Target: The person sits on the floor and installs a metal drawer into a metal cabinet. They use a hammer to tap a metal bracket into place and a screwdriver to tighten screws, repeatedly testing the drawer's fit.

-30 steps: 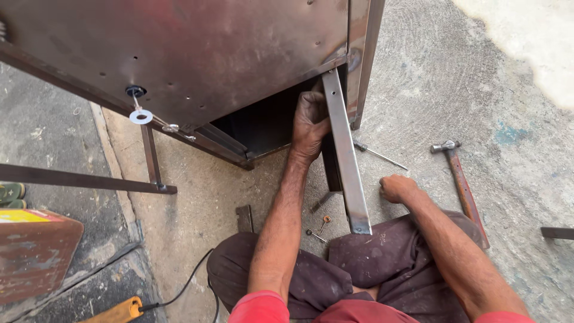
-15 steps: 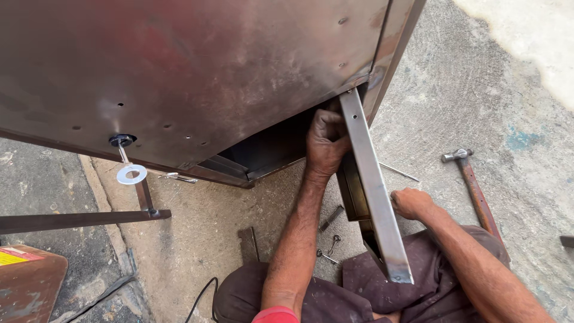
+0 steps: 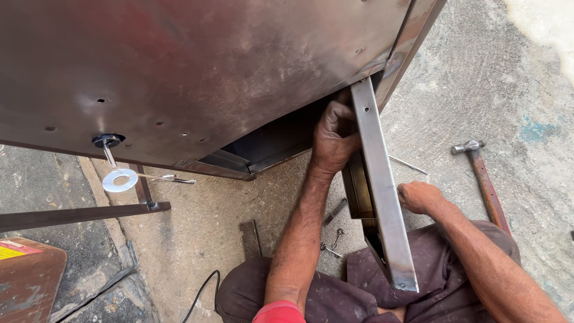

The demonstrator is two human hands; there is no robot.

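While the left hand point(image 3: 335, 139) reaches up under the lower edge of the big sheet-metal cabinet point(image 3: 197, 72), its fingers are curled tight around the upper part of a flat steel bar point(image 3: 382, 185), gripping it from the left side. Bar: long, narrow, grey bare metal, dull sheen, small holes along its face; top end meets the cabinet's lower right corner, bottom end hangs free over the person's lap, cut square. Right hand point(image 3: 420, 196) sits just right of the bar at about mid-length, closed into a loose fist, knuckles up; whether it holds anything or touches the bar cannot be told. Behind the bar, a dark box-shaped metal part point(image 3: 357, 191) runs alongside it. Cabinet panel: brownish, heat-stained, several drilled holes, a dark opening at its underside just left of the bar. Left of the bar on the concrete floor point(image 3: 526, 84): small spanners point(image 3: 333, 239) near the left forearm, a short flat metal piece point(image 3: 250, 238), a black cable point(image 3: 200, 293). Far left of the bar, a latch pin with a shiny ring point(image 3: 117, 177) hangs from the panel. Right of the bar: a thin rod point(image 3: 408, 165) on the floor, then a hammer point(image 3: 481, 176) with a rusty handle, well apart.
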